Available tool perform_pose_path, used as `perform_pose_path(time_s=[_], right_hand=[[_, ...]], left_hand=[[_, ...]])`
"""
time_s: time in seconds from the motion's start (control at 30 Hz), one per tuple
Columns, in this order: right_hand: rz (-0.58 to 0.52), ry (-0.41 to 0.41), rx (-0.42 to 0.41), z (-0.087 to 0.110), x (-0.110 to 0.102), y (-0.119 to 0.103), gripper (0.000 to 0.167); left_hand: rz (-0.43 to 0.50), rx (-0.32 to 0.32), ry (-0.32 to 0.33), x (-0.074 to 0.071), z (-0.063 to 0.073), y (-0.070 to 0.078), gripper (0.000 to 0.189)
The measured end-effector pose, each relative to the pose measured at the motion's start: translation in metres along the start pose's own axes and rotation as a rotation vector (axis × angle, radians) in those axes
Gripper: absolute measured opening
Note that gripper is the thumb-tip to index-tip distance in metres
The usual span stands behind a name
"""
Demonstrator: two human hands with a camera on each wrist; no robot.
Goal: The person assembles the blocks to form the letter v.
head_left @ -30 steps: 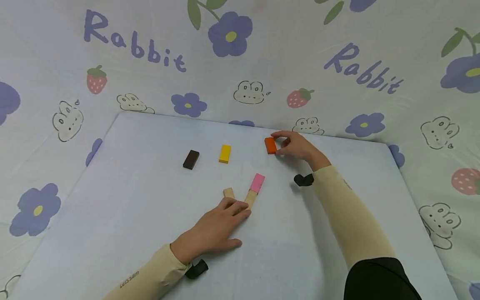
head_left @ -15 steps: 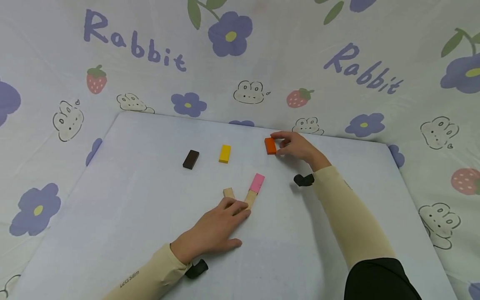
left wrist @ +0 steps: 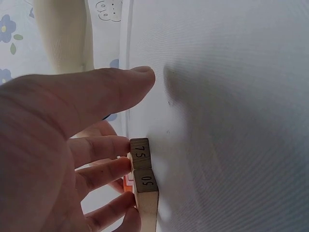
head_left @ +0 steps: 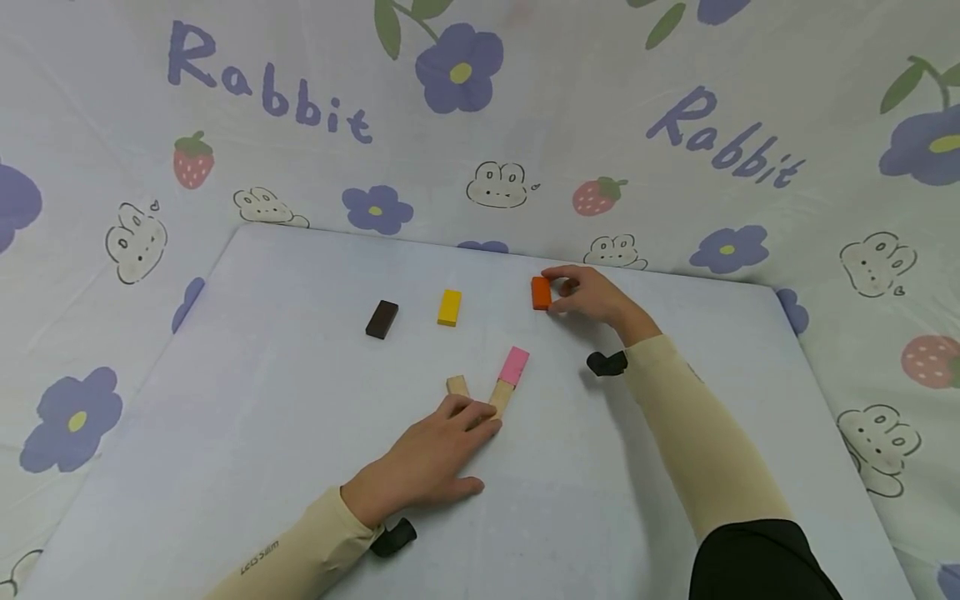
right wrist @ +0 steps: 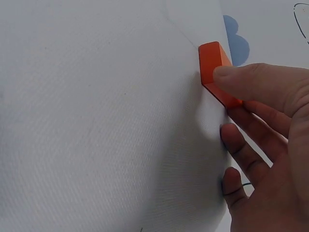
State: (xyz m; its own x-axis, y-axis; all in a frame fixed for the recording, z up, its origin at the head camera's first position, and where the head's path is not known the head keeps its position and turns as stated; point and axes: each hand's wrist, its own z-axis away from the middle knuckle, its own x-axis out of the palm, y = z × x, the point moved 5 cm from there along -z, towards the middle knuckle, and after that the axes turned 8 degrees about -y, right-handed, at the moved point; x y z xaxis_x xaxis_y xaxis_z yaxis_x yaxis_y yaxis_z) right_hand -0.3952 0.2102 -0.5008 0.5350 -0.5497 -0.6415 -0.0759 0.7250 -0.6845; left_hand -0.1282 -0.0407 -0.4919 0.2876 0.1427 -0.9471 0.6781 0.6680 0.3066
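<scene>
Toward the back of the table, my right hand (head_left: 596, 298) pinches an orange block (head_left: 541, 293) between thumb and index finger. In the right wrist view the thumb lies on one end of that orange block (right wrist: 210, 63), low over the white surface. My left hand (head_left: 427, 458) rests its fingertips on plain wooden blocks, its thumb spread away. One wooden block (head_left: 457, 386) sticks out past the fingers; another wooden block (head_left: 502, 397) lines up end to end with a pink block (head_left: 515, 365). The left wrist view shows two dark block ends, marked 75 (left wrist: 140, 153) and 50 (left wrist: 146, 180).
A dark brown block (head_left: 382, 319) and a yellow block (head_left: 449, 307) lie apart on the white table (head_left: 262, 375), left of the orange one. Behind the table's far edge hangs a patterned cloth (head_left: 300, 50) with rabbits and flowers.
The orange block has turned slightly and shifted a little toward the right and the front in the right hand's pinch. The left hand and the other blocks stay put.
</scene>
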Motion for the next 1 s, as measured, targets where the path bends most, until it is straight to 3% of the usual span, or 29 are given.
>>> perform_pose_path(time_s=[0.7, 1.0], right_hand=[[0.017, 0.066, -0.053, 0.0033, 0.0033, 0.0008, 0.06], [0.017, 0.105, -0.036, 0.0059, 0.0048, -0.0013, 0.059]], left_hand=[[0.0, 0.003, 0.001, -0.0007, -0.0003, 0.0008, 0.07], [-0.001, -0.001, -0.003, -0.0006, -0.0011, 0.0009, 0.069]])
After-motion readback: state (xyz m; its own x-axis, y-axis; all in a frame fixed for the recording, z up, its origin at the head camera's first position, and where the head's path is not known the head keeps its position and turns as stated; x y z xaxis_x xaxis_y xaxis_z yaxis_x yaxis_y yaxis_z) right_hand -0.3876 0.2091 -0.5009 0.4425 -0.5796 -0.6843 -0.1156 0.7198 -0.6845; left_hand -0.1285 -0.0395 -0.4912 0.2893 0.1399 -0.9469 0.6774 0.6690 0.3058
